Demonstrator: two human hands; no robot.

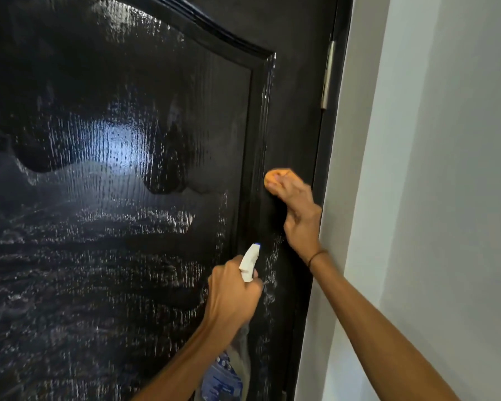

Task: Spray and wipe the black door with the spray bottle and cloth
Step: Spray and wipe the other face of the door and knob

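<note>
Nearest us, the left hand (232,290) is reaching up from the bottom edge, fingers curling tight round the neck of the spray bottle (250,263), its white head and blue-tipped nozzle pointing at the black door (113,140); the bottle's clear body and blue label are hanging below the fist, blurred and partly hiding behind the forearm. Further up, the right hand (297,211) is stretching in with the wrist bent, a thin dark band round it, fingers pressing and gripping a bunched orange cloth (276,178) against the door's flat right stile, just right of the raised panel moulding. The glossy door is glistening with streaky wet droplets. Beyond, right of the door, a metal hinge (328,73) is meeting the dark frame beside a pale grey wall (446,169).
</note>
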